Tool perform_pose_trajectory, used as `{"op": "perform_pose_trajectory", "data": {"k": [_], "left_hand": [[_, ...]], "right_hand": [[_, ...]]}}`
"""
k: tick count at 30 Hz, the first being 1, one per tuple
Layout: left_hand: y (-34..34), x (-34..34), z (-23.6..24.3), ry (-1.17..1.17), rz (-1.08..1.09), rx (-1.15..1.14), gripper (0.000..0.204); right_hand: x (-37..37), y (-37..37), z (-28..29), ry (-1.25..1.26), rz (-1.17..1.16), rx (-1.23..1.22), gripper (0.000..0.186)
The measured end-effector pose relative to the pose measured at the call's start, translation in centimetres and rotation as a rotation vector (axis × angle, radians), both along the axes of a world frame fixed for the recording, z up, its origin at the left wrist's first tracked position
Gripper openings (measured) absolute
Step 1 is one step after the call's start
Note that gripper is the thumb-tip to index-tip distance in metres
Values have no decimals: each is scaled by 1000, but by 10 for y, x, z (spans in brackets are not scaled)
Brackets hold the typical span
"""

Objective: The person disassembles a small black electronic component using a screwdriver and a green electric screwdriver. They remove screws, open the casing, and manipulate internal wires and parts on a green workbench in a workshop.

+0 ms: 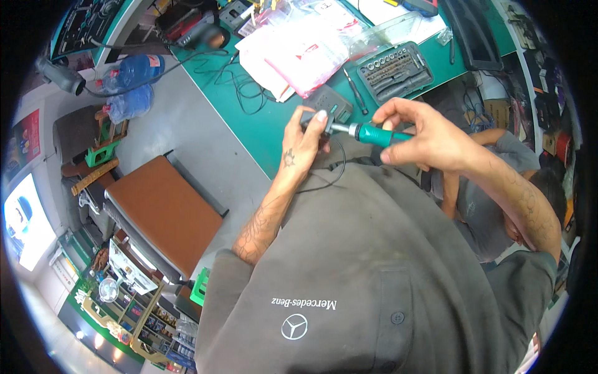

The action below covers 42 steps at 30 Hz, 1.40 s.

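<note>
Clasping a dark block [328,124] in the left grip [300,141]; curling the right grip [431,140] around a green-handled screwdriver [370,134] spanning between both, tightness unclear; ideally bracing firmly, turning squarely.

White lettering [303,303], round white emblem [294,326], both on shirt [374,230]

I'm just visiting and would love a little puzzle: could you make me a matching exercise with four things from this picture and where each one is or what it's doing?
Things:
1. Green-handled screwdriver
2. Socket-and-bit set
3. Water bottles
4. Left hand

Places and states:
A. Blue-tinted, toward the picture's upper left
B. Gripping a small dark part
C. Between the right hand's thumb and fingers
D. In an open case on the green workbench

Pairs: 1-C, 2-D, 3-A, 4-B
</note>
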<state>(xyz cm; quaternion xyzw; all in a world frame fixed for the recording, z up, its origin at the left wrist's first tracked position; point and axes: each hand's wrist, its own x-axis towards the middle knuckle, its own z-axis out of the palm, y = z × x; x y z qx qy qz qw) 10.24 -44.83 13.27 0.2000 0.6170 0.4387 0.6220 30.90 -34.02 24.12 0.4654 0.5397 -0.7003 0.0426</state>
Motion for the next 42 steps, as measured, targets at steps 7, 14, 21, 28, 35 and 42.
{"op": "perform_pose_trajectory", "data": {"k": [7, 14, 21, 28, 35, 42], "left_hand": [[-10, -17, 32, -363, -61, -35, 42], [-15, -18, 35, -152, -18, 43, 54], [-11, -5, 50, -496, 110, 160, 38], [-12, -1, 55, -475, 64, 80, 40], [-21, -2, 49, -507, 11, 47, 40], [-24, -1, 51, -452, -4, -39, 40]], "right_hand": [[4, -6, 30, 95, 544, 877, 38], [1, -18, 55, 79, 618, 1283, 30], [5, -27, 87, 45, 623, 1169, 36], [6, -31, 101, 10, 735, 1144, 36], [3, -36, 104, 6, 755, 1182, 35], [0, -37, 102, -9, 820, 1208, 35]]}}
